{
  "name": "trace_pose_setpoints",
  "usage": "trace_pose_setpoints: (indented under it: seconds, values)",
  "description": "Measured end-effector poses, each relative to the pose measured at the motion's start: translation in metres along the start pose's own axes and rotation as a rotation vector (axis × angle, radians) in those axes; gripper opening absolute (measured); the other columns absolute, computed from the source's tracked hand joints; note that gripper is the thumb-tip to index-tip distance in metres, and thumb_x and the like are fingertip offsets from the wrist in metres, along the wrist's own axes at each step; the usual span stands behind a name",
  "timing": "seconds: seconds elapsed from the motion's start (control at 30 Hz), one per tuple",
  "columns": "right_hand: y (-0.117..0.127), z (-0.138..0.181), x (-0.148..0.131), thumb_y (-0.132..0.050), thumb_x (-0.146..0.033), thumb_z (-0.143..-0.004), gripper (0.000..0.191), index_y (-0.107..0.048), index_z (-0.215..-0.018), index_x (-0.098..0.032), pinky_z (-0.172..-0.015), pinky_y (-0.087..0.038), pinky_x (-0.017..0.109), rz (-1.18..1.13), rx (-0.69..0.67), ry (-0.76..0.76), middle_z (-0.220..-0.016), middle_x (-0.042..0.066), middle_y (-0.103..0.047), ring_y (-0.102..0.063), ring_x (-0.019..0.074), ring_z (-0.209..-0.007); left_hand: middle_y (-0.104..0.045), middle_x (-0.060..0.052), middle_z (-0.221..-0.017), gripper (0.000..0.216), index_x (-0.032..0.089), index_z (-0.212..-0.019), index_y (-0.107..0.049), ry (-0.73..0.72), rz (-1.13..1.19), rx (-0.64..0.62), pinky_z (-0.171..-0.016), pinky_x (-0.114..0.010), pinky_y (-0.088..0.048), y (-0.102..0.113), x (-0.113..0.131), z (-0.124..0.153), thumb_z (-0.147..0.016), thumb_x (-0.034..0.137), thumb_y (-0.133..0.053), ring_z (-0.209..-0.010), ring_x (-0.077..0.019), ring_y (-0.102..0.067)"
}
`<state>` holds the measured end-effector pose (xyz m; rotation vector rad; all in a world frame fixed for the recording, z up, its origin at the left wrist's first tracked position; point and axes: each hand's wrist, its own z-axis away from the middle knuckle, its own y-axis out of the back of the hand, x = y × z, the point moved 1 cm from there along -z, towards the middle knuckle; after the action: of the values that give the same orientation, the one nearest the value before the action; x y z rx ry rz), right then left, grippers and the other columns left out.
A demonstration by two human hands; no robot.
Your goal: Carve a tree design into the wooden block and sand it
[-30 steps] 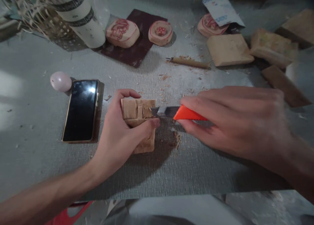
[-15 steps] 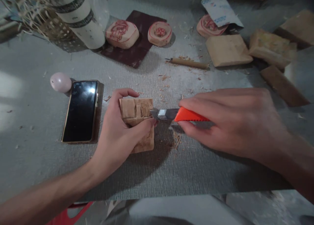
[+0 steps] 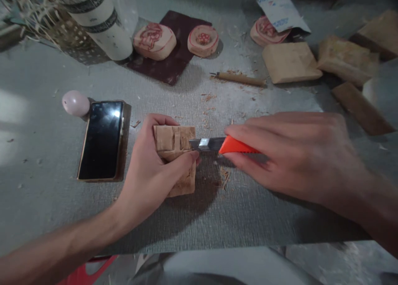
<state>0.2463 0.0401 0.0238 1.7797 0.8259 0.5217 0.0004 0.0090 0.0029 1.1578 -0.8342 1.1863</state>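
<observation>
My left hand (image 3: 149, 173) is wrapped round a small carved wooden block (image 3: 174, 140) standing on the grey table (image 3: 46, 160), thumb across its near face. My right hand (image 3: 298, 156) grips an orange utility knife (image 3: 231, 145). Its metal blade (image 3: 202, 144) points left and touches the block's right edge near the top. Wood shavings (image 3: 224, 176) lie on the table under the blade.
A black phone (image 3: 102, 139) lies left of the block, a pale egg-shaped object (image 3: 75, 103) beside it. Carved stamps (image 3: 154, 40) sit on dark sandpaper (image 3: 174, 63) at the back. A pencil (image 3: 239, 79), several wooden blocks (image 3: 290, 62) and a white bottle (image 3: 102, 23) stand further off.
The blade has stayed at the block's right edge with only slight shifts. Both hands hold their grips.
</observation>
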Motion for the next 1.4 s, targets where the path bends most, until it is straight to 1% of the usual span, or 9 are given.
trace_pose_setpoints:
  seconds: [0.17, 0.3, 0.43, 0.57, 0.7, 0.93, 1.1, 1.23, 1.4]
  values:
    - [-0.001, 0.001, -0.001, -0.066, -0.028, -0.106, 0.016, -0.076, -0.093, -0.024, -0.056, -0.032, 0.041, 0.043, 0.000, -0.007, -0.080, -0.002, -0.078, -0.063, 0.0200, -0.062, -0.071, 0.009, -0.082, 0.046, 0.028, -0.105, -0.053, 0.014, 0.057, -0.033, -0.056, -0.027, -0.061, -0.001, 0.006, 0.000, -0.080, 0.018, -0.091, -0.068, -0.0177, -0.079]
    - [-0.002, 0.000, 0.000, -0.066, -0.032, -0.108, 0.019, -0.077, -0.095, -0.023, -0.057, -0.032, 0.039, 0.056, 0.012, 0.001, -0.079, -0.002, -0.077, -0.061, 0.0193, -0.062, -0.075, 0.008, -0.083, 0.045, 0.029, -0.110, -0.053, 0.043, 0.041, -0.071, -0.060, -0.030, -0.064, 0.000, 0.005, 0.001, -0.085, 0.023, -0.090, -0.071, -0.0204, -0.082]
    - [-0.002, 0.000, 0.003, -0.068, -0.031, -0.105, 0.016, -0.076, -0.094, -0.023, -0.058, -0.031, 0.038, 0.033, -0.004, -0.008, -0.077, -0.003, -0.073, -0.060, 0.0184, -0.062, -0.076, 0.007, -0.085, 0.045, 0.031, -0.112, -0.054, 0.083, 0.078, -0.073, -0.061, -0.032, -0.066, -0.001, 0.003, 0.003, -0.085, 0.022, -0.089, -0.072, -0.0221, -0.083]
    - [-0.002, 0.000, 0.008, -0.068, -0.032, -0.106, 0.014, -0.072, -0.095, -0.023, -0.059, -0.031, 0.037, -0.036, -0.024, 0.007, -0.083, -0.003, -0.076, -0.059, 0.0168, -0.065, -0.075, 0.006, -0.088, 0.051, 0.032, -0.118, -0.055, 0.062, 0.075, -0.060, -0.061, -0.031, -0.065, 0.000, 0.002, 0.004, -0.084, 0.022, -0.091, -0.073, -0.0222, -0.083]
    - [-0.001, 0.000, 0.012, -0.067, -0.036, -0.108, 0.021, -0.064, -0.091, -0.025, -0.060, -0.031, 0.037, -0.075, -0.064, 0.034, -0.075, -0.005, -0.068, -0.057, 0.0165, -0.064, -0.069, 0.006, -0.087, 0.053, 0.032, -0.120, -0.056, 0.053, 0.006, -0.034, -0.061, -0.030, -0.063, 0.001, 0.001, 0.005, -0.081, 0.028, -0.093, -0.075, -0.0206, -0.079]
    - [0.001, 0.000, 0.018, -0.061, -0.041, -0.112, 0.027, -0.065, -0.091, -0.025, -0.061, -0.027, 0.037, -0.149, -0.108, 0.048, -0.071, -0.004, -0.063, -0.052, 0.0173, -0.061, -0.068, 0.006, -0.087, 0.058, 0.033, -0.120, -0.054, 0.087, -0.011, -0.035, -0.061, -0.031, -0.062, -0.002, -0.001, 0.005, -0.078, 0.032, -0.093, -0.073, -0.0213, -0.075]
    - [-0.002, 0.000, 0.018, -0.051, -0.040, -0.117, 0.035, -0.068, -0.091, -0.023, -0.059, -0.028, 0.036, -0.235, -0.176, 0.038, -0.068, -0.003, -0.065, -0.052, 0.0154, -0.057, -0.069, 0.005, -0.089, 0.056, 0.030, -0.119, -0.054, 0.087, 0.013, -0.034, -0.062, -0.030, -0.062, -0.001, -0.001, 0.003, -0.078, 0.028, -0.092, -0.076, -0.0215, -0.078]
    - [-0.003, 0.000, 0.017, -0.042, -0.043, -0.120, 0.045, -0.072, -0.093, -0.022, -0.058, -0.023, 0.037, -0.226, -0.224, 0.031, -0.064, -0.001, -0.066, -0.050, 0.0154, -0.051, -0.072, 0.004, -0.091, 0.057, 0.030, -0.119, -0.052, 0.091, 0.072, -0.047, -0.063, -0.031, -0.063, 0.000, -0.002, 0.000, -0.078, 0.028, -0.092, -0.077, -0.0234, -0.080]
    - [-0.006, 0.002, 0.016, -0.044, -0.047, -0.118, 0.046, -0.074, -0.092, -0.024, -0.059, -0.025, 0.036, -0.243, -0.230, -0.043, -0.067, 0.000, -0.071, -0.054, 0.0161, -0.053, -0.071, 0.005, -0.092, 0.058, 0.031, -0.119, -0.053, 0.100, 0.051, -0.033, -0.065, -0.031, -0.062, 0.000, -0.003, 0.001, -0.078, 0.030, -0.093, -0.079, -0.0222, -0.078]
